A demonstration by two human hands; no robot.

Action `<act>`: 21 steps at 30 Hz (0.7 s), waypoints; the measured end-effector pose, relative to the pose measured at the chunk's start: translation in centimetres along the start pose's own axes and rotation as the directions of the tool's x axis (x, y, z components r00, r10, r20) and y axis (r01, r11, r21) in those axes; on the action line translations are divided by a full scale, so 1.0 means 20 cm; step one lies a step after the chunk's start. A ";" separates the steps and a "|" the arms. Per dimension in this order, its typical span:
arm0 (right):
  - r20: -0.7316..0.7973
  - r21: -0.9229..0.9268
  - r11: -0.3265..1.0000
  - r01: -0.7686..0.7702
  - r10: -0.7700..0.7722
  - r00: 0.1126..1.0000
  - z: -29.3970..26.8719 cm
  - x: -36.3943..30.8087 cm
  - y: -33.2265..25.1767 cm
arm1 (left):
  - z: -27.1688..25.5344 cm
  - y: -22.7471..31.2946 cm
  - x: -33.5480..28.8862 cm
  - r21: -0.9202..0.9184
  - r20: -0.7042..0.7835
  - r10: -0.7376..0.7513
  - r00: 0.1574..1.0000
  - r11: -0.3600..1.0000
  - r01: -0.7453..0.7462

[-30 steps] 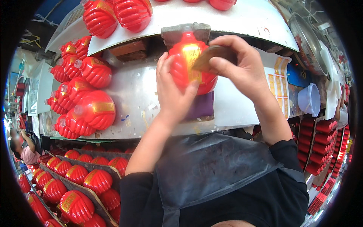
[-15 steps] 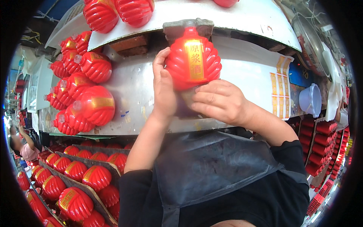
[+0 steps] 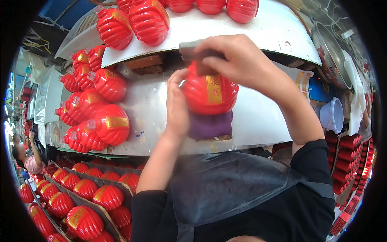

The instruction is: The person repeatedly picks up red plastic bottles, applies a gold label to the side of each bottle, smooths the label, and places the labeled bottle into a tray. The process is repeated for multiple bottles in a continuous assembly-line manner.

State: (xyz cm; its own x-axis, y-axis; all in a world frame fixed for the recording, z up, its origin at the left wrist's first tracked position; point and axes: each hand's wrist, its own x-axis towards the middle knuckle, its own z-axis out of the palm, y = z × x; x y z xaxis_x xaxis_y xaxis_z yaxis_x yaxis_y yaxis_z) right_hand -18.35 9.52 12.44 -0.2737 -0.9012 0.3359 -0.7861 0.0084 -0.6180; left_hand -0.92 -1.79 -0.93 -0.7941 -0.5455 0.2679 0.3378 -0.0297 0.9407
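Observation:
A red glossy bottle with swirled ridges (image 3: 197, 97) lies in front of me, neck pointing away, a gold label with red characters running down its middle. My left hand (image 3: 177, 99) is cupped against its left side and steadies it. Over the bottle's upper part, my right hand (image 3: 234, 54) grips a dark brown pad-like thing (image 3: 204, 69), blurred, against the top of the label. The neck is hidden behind that hand, beside a grey block-like support (image 3: 188, 50). Under the bottle's base lies a purple cloth (image 3: 210, 126).
Several red bottles (image 3: 113, 125) lie grouped on the metal table's left side. More bottles (image 3: 149, 22) stand on the white shelf (image 3: 242, 34). Racks of bottles (image 3: 85, 222) fill the lower left. On the right are a label sheet (image 3: 303, 82) and a pale blue bucket (image 3: 331, 115).
My right hand has moved up from the bottle's lower right edge to its top, now with a dark pad-like thing. My left hand stays at the bottle's left side. The view has shifted slightly.

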 end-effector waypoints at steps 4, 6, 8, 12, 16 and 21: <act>-0.099 -0.316 0.947 -0.052 0.022 0.995 0.02 0.08 0.03 | 0.00 0.03 0.02 -0.065 -0.006 -0.072 0.997 0.995 0.071; -0.104 -0.334 0.942 0.031 -0.070 0.992 0.02 0.10 0.07 | -0.01 0.05 0.03 -0.039 0.017 -0.066 0.998 0.997 0.067; -0.123 -0.321 0.937 0.140 -0.188 0.974 0.03 0.06 0.11 | -0.01 0.07 0.05 -0.024 0.027 -0.088 0.996 0.996 0.089; -0.199 -0.306 0.900 0.310 -0.379 0.903 0.15 -0.20 0.10 | -0.03 0.09 0.16 -0.048 0.061 -0.219 0.974 0.974 0.222; -0.279 -0.195 0.891 0.410 -0.451 0.848 0.27 -0.45 -0.03 | -0.03 0.08 0.29 -0.178 0.196 -0.399 0.896 0.884 0.433; -0.452 -0.084 0.996 -0.013 -0.027 0.892 0.22 -0.36 0.03 | 0.01 0.11 0.30 -0.290 0.250 -0.380 0.890 0.848 0.444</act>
State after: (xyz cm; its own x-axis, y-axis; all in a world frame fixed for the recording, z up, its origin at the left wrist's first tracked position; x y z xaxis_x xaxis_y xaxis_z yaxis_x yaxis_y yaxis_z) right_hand -14.46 14.04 6.47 -0.4736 -0.6081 0.6372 -0.8263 0.0563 -0.5604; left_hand -5.09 -4.94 2.73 -0.9620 -0.2648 -0.0673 0.0805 -0.5100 0.8564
